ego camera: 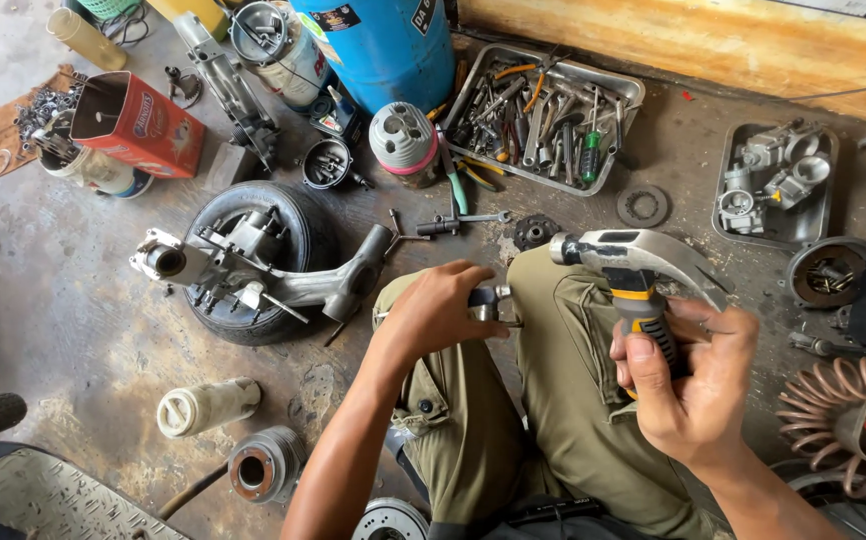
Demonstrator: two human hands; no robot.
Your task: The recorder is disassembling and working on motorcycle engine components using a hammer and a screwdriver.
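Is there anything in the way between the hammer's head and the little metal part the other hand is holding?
Nothing visible. The right hand holds the hammer raised, and its striking face points left toward the small metal part pinched in the left hand at the knee. Only open air and trouser cloth lie between them.

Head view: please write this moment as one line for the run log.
right hand: holds claw hammer raised | left hand: grips small metal part on knee | floor: tool tray, tyre

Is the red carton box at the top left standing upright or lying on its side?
On its side: the red carton box lies on the floor, open end facing the camera.
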